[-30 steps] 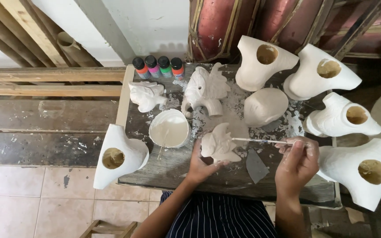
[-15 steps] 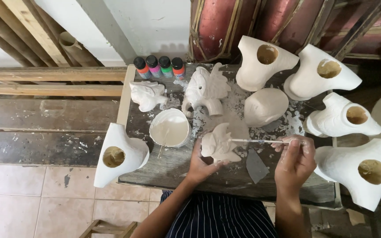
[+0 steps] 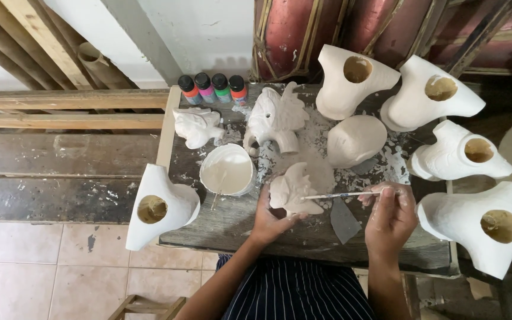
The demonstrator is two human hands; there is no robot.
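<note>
A small white plaster figurine (image 3: 293, 191) was steadied near the front middle of the paint-spattered table (image 3: 303, 237), where the fingers of the left hand (image 3: 269, 218) were closed around its lower edge. A thin paintbrush (image 3: 342, 194) was pinched between the fingers of the right hand (image 3: 391, 214), and its tip was laid against the right side of the figurine. Just left of the figurine, a bowl of white paint (image 3: 227, 170) was set, with a stick resting in it.

As far as could be judged, the figurine was largely coated in white already, though which patches were bare could not be told. A larger winged figurine (image 3: 275, 117) and a smaller figurine (image 3: 197, 125) behind the bowl appeared white as well, and a rounded plaster piece (image 3: 355, 140) was placed to their right. No colour was seen on any piece; four small paint bottles (image 3: 211, 88) in orange, pink, green and red were lined up capped at the back edge, apparently untouched. Colouring was therefore judged to be outstanding.

Large white hollow moulds (image 3: 454, 155) were ranged along the right and rear of the table, and one more mould (image 3: 160, 204) was stood at the front left corner.
</note>
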